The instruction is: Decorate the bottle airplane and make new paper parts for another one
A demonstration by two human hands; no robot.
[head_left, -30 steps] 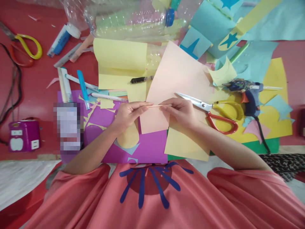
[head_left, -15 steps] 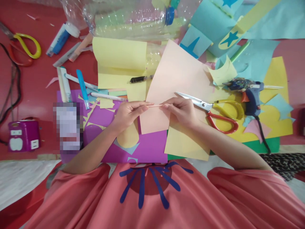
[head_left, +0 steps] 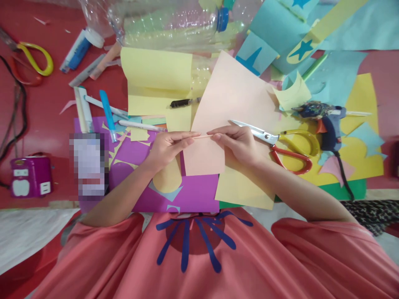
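My left hand (head_left: 171, 147) pinches the left end of a small pale pink piece of paper (head_left: 204, 158), thumb and forefinger closed on its top edge. At the other end, my right hand (head_left: 235, 143) pinches the same edge, which looks narrowly folded or rolled. The paper's lower part hangs toward me over purple paper. Behind it lies a larger pale pink sheet (head_left: 232, 91). Scissors (head_left: 274, 143) with yellow and red handles lie just right of my right hand, blades on that sheet. A white pen (head_left: 141, 126) rests beyond my left hand.
A glue gun (head_left: 330, 128) with a dark cord lies on yellow paper at right. Clear plastic bottles (head_left: 168, 25) lie at the back. Markers (head_left: 107, 116), a blurred phone-like rectangle (head_left: 89, 166) and a purple box (head_left: 31, 176) are at left, with more scissors (head_left: 37, 58).
The small pink paper's lower right corner has shifted slightly right and down. My right thumb has moved slightly along the edge; both hands otherwise keep their place.
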